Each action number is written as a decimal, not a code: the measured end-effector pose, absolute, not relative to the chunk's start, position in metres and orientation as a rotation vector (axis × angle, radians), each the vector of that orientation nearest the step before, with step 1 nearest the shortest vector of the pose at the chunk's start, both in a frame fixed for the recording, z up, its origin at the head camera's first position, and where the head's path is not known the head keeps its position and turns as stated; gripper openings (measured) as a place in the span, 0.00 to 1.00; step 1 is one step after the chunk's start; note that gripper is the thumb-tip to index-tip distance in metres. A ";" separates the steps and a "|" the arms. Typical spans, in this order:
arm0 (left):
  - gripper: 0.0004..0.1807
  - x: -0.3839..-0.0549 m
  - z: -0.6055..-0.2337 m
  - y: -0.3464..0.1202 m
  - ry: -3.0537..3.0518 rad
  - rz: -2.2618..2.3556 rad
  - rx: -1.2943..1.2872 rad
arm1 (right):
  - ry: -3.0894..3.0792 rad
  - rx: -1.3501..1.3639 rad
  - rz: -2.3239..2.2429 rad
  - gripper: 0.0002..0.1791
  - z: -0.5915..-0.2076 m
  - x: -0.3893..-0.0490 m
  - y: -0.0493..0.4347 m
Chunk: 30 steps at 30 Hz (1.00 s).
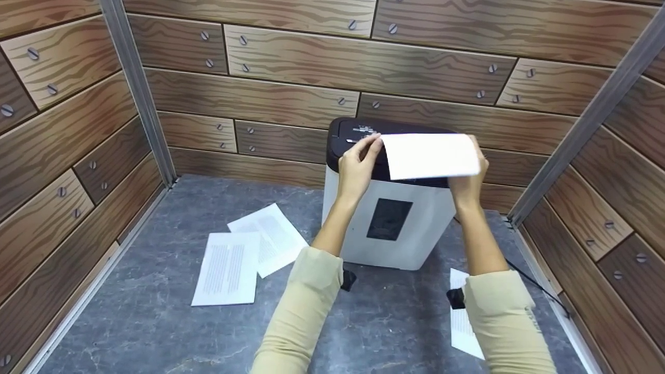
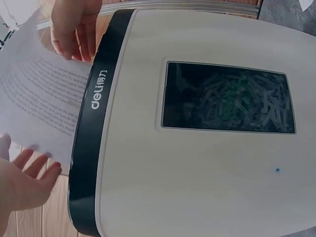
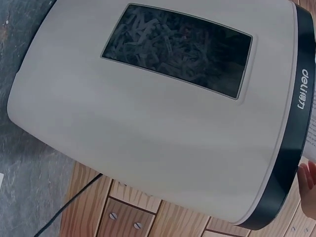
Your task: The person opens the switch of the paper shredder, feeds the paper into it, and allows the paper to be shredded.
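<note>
A white sheet of paper (image 1: 432, 157) is held over the black top of a shredder (image 1: 410, 213). My left hand (image 1: 357, 169) pinches its left edge, and my right hand (image 1: 468, 179) grips the right edge, partly hidden behind the sheet. In the left wrist view, printed lines show on the paper (image 2: 42, 94), which bends between the left hand (image 2: 27, 182) and the right hand (image 2: 76, 27). Its lower edge passes behind the shredder's dark rim (image 2: 89, 128), so I cannot tell whether it is in the slot. The right wrist view catches only some fingers (image 3: 308, 185).
Two overlapping printed sheets (image 1: 226, 270) lie on the grey floor to the left. Another sheet (image 1: 462, 327) is partly under the right forearm. A black cord (image 1: 540, 285) runs along the right side. Paper shreds show through the shredder's window (image 2: 227, 98). Wood-patterned walls (image 1: 291, 62) enclose the space.
</note>
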<state>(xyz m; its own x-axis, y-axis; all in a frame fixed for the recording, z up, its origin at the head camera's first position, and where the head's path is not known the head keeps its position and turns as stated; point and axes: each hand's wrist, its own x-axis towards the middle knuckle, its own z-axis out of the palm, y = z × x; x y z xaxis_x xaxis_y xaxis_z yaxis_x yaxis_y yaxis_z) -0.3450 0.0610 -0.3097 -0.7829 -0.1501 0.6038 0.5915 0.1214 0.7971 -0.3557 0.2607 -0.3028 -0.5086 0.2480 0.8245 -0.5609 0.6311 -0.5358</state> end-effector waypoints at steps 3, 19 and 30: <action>0.15 -0.344 -0.308 0.062 -1.849 -1.693 -0.407 | -1.866 0.252 0.995 0.08 -0.299 -0.358 0.261; 0.15 -0.346 -0.310 0.062 -1.870 -1.686 -0.361 | -1.883 0.280 1.097 0.06 -0.296 -0.356 0.263; 0.16 -0.350 -0.314 0.060 -1.933 -1.605 -0.321 | -1.989 0.260 0.965 0.05 -0.303 -0.363 0.264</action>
